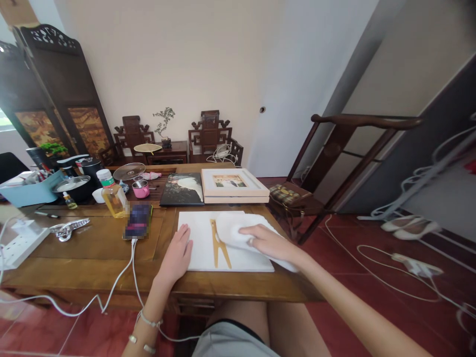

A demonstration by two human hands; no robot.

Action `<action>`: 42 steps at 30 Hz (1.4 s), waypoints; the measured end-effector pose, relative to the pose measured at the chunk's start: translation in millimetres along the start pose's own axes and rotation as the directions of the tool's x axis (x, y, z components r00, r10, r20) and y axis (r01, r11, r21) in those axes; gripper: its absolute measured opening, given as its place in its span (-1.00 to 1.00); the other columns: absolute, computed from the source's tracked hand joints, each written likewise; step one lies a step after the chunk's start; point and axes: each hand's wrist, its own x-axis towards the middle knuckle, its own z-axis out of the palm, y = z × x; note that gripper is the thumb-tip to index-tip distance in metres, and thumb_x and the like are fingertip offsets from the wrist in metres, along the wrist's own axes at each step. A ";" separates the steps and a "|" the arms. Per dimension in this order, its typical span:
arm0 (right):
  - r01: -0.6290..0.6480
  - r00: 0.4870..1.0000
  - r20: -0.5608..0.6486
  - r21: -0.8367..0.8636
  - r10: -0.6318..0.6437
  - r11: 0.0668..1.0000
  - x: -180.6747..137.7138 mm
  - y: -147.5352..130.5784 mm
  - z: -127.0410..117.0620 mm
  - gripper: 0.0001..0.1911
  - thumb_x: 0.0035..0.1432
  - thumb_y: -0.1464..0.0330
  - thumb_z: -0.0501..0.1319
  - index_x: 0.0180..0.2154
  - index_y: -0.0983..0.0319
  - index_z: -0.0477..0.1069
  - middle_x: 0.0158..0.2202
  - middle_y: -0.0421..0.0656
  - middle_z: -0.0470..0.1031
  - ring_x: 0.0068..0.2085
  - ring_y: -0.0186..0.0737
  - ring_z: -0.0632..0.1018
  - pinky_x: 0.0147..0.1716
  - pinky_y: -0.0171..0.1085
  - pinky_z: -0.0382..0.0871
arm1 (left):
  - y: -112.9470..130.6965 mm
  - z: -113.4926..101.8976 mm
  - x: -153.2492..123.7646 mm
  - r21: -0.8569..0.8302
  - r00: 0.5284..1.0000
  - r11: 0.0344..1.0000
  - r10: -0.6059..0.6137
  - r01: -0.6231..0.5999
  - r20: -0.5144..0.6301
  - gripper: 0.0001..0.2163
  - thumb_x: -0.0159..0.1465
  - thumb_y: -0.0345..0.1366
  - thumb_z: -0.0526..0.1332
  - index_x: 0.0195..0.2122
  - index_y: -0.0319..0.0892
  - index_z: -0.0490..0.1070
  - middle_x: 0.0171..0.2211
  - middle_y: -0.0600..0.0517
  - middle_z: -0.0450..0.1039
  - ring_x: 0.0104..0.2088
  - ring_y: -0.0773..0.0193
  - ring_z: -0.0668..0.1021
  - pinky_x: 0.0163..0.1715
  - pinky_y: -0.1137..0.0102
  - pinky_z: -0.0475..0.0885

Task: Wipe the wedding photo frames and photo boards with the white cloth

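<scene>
My left hand lies flat along the left edge of a white board, fingers stretched out and holding nothing. My right hand is closed on a bunched white cloth, pressed over the board's upper right part. Part of the cloth trails down past the board's right edge. On the board, left of the cloth, shows a yellow-brown shape with two spread legs, like a pair of compasses. The cloth covers part of its right side, and I cannot tell whether it is painted or a loose piece.
Behind the board, a framed picture and a dark picture panel lie on the wooden table. Leftward are a phone on a white cable, a bottle, a pink cup and a power strip. A chair stands right.
</scene>
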 end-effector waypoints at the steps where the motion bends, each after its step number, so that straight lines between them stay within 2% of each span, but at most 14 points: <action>1: 0.033 0.999 -0.024 -0.026 -0.034 0.999 11.4 -0.9 3.0 -0.66 -0.06 0.49 -0.02 -0.30 0.21 0.48 -0.28 -0.11 0.53 -0.19 -0.06 0.48 -0.17 -0.23 0.28 | -0.4 0.2 0.0 -0.001 1.000 1.000 -0.001 0.001 0.003 -0.60 0.35 -0.28 -0.07 0.17 -0.28 0.21 0.25 -0.18 0.13 0.29 0.13 0.14 0.27 0.11 0.06; 5: 0.078 0.994 -0.068 -0.076 -0.083 0.994 48.0 -9.9 13.6 -0.67 -0.05 0.53 -0.05 -0.33 0.23 0.44 -0.34 -0.12 0.53 -0.25 -0.08 0.48 -0.22 -0.23 0.26 | -1.1 0.5 0.3 -0.002 1.000 1.000 0.002 -0.002 0.003 -0.61 0.35 -0.27 -0.07 0.17 -0.26 0.21 0.26 -0.18 0.12 0.29 0.13 0.14 0.27 0.10 0.05; 9: 0.116 0.991 -0.058 -0.095 -0.122 0.989 52.0 -22.4 26.0 -0.62 -0.12 0.61 -0.06 -0.34 0.22 0.42 -0.35 -0.13 0.53 -0.19 -0.06 0.50 -0.04 -0.13 0.20 | -0.4 0.5 0.1 0.003 1.000 1.000 -0.009 0.009 0.009 -0.60 0.35 -0.27 -0.07 0.17 -0.29 0.21 0.26 -0.19 0.11 0.29 0.13 0.14 0.27 0.11 0.05; 11: 0.153 0.987 -0.022 -0.127 -0.157 0.980 39.0 -31.0 31.4 -0.58 -0.15 0.63 -0.05 -0.29 0.24 0.43 -0.22 -0.06 0.53 -0.02 -0.02 0.46 0.07 -0.06 0.11 | 0.0 0.4 -0.2 0.001 1.000 1.000 -0.009 0.009 0.009 -0.60 0.35 -0.28 -0.08 0.17 -0.29 0.20 0.26 -0.19 0.11 0.29 0.13 0.14 0.27 0.11 0.05; 13: 0.186 0.983 0.044 -0.168 -0.181 0.968 18.9 -42.0 33.6 -0.55 -0.16 0.65 -0.04 -0.23 0.27 0.42 -0.04 0.05 0.46 0.17 0.01 0.30 0.14 0.00 0.02 | 0.2 0.4 -0.4 0.001 1.000 1.000 -0.007 0.007 0.011 -0.60 0.35 -0.29 -0.08 0.18 -0.29 0.20 0.26 -0.18 0.11 0.29 0.14 0.13 0.27 0.11 0.05; 16: 0.218 0.968 0.160 -0.172 -0.191 0.961 -15.7 -62.6 29.1 -0.56 -0.15 0.65 -0.02 -0.23 0.27 0.41 0.13 0.12 0.33 0.24 0.00 0.21 0.17 0.03 0.01 | 0.4 0.1 -0.5 0.007 1.000 1.000 -0.011 0.011 0.018 -0.59 0.35 -0.29 -0.08 0.18 -0.32 0.20 0.26 -0.20 0.11 0.29 0.14 0.13 0.27 0.12 0.05; 18: 0.244 0.950 0.233 -0.128 -0.210 0.961 -35.6 -76.2 23.2 -0.59 -0.15 0.65 -0.01 -0.28 0.24 0.42 0.14 0.08 0.33 0.23 -0.03 0.23 0.18 0.02 0.01 | 0.8 -0.2 -0.5 0.005 1.000 1.000 -0.008 0.008 0.011 -0.60 0.35 -0.29 -0.08 0.17 -0.32 0.21 0.25 -0.21 0.12 0.29 0.14 0.13 0.27 0.12 0.05; 21: 0.270 0.925 0.293 -0.064 -0.241 0.961 -52.4 -87.9 17.1 -0.57 -0.22 0.66 -0.01 -0.33 0.18 0.42 0.04 -0.03 0.44 0.23 -0.12 0.24 0.20 -0.04 0.00 | 1.5 -0.5 -0.5 0.001 1.000 1.000 0.002 -0.002 0.000 -0.61 0.35 -0.29 -0.08 0.16 -0.30 0.22 0.25 -0.19 0.13 0.29 0.14 0.14 0.27 0.13 0.06; 23: 0.270 0.930 0.273 -0.053 -0.246 0.961 -52.7 -86.1 17.0 -0.57 -0.23 0.65 -0.02 -0.36 0.16 0.42 -0.08 -0.10 0.52 0.17 -0.12 0.33 0.19 -0.09 0.03 | 1.7 -0.4 -0.4 0.003 1.000 1.000 -0.002 0.002 0.007 -0.60 0.35 -0.29 -0.08 0.16 -0.31 0.22 0.25 -0.20 0.13 0.29 0.14 0.14 0.27 0.13 0.06; 26: 0.241 0.955 0.195 -0.075 -0.223 0.968 -37.3 -70.1 21.3 -0.58 -0.20 0.63 -0.04 -0.38 0.15 0.43 -0.29 -0.16 0.55 -0.03 -0.10 0.49 0.11 -0.12 0.14 | 0.9 0.2 -0.3 0.002 1.000 1.000 -0.003 0.003 0.006 -0.60 0.35 -0.29 -0.08 0.16 -0.31 0.22 0.25 -0.21 0.14 0.29 0.13 0.14 0.27 0.12 0.06; 31: 0.197 0.980 0.038 -0.127 -0.194 0.972 17.9 -36.8 25.3 -0.62 -0.18 0.60 -0.05 -0.37 0.17 0.40 -0.41 -0.17 0.48 -0.16 -0.08 0.49 -0.10 -0.21 0.26 | 0.3 0.2 0.0 -0.004 1.000 1.000 0.001 -0.001 -0.004 -0.61 0.35 -0.28 -0.08 0.17 -0.27 0.21 0.25 -0.19 0.13 0.29 0.14 0.15 0.27 0.11 0.06; 35: 0.187 0.982 -0.001 -0.140 -0.189 0.972 55.8 -29.4 24.5 -0.71 -0.16 0.59 -0.06 -0.47 0.19 0.34 -0.50 -0.18 0.44 -0.33 -0.12 0.47 -0.23 -0.24 0.27 | 1.3 -0.7 0.6 0.001 1.000 1.000 -0.006 0.006 0.013 -0.60 0.35 -0.29 -0.09 0.17 -0.31 0.21 0.26 -0.20 0.12 0.29 0.14 0.14 0.28 0.12 0.04; 38: 0.187 0.981 -0.023 -0.158 -0.193 0.970 58.7 -36.6 29.0 -0.69 -0.16 0.61 -0.05 -0.45 0.20 0.36 -0.46 -0.15 0.47 -0.30 -0.11 0.48 -0.09 -0.18 0.23 | 0.6 0.1 0.6 -0.007 1.000 1.000 -0.004 0.004 0.004 -0.60 0.35 -0.29 -0.08 0.17 -0.29 0.21 0.25 -0.19 0.13 0.29 0.14 0.15 0.27 0.12 0.05; 42: 0.251 0.966 -0.006 -0.193 -0.257 0.949 28.3 -54.4 38.4 -0.62 -0.18 0.63 -0.03 -0.35 0.23 0.43 -0.14 -0.02 0.52 -0.02 -0.05 0.44 0.11 -0.08 0.08 | -1.5 2.1 -0.2 -0.022 1.000 1.000 0.009 -0.010 -0.020 -0.61 0.35 -0.29 -0.08 0.16 -0.24 0.22 0.25 -0.16 0.15 0.28 0.14 0.16 0.27 0.11 0.07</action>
